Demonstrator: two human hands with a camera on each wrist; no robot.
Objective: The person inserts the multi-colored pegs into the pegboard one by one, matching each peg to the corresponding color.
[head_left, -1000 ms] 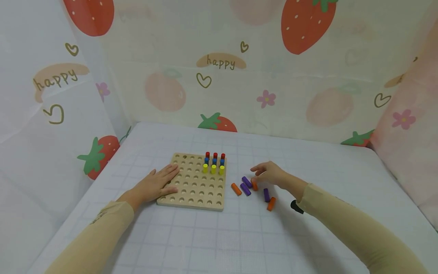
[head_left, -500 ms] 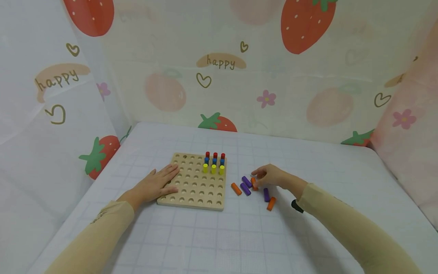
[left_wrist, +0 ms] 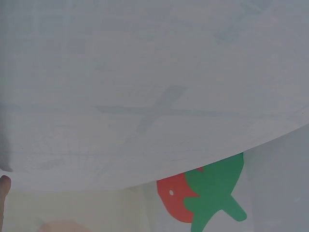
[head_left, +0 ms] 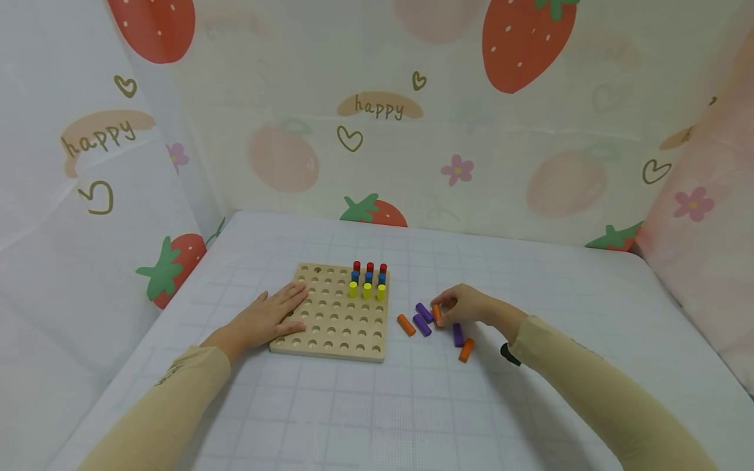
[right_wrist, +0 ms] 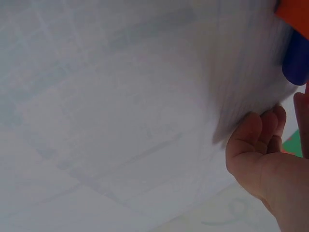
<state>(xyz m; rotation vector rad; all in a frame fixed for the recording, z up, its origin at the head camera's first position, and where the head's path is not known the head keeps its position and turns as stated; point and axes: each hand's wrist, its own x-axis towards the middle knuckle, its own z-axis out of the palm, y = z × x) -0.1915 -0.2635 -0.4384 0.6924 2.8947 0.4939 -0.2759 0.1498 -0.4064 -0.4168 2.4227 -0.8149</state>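
Note:
My left hand (head_left: 273,317) lies flat with spread fingers on the left side of a wooden peg board (head_left: 327,353). Red pegs (head_left: 370,268), blue pegs (head_left: 368,279) and yellow pegs (head_left: 367,292) stand in its holes at the back right. To the right of the board, my right hand (head_left: 469,306) pinches an orange peg (head_left: 437,315) between thumb and index finger, low over the table. Beside that peg lie two purple pegs (head_left: 421,325). In the right wrist view, the other fingers of my right hand (right_wrist: 260,159) are curled; the pinch is out of frame.
Another orange peg (head_left: 406,325) lies near the board's right edge. Nearer me are a third purple peg (head_left: 458,335) and a third orange peg (head_left: 466,350). A strawberry-print curtain (head_left: 389,157) rises behind the table (head_left: 353,418). Something black (head_left: 509,354) shows beneath my right wrist.
My right thumb and index finger have come down and closed on the orange peg. My left hand has stayed in place on the board.

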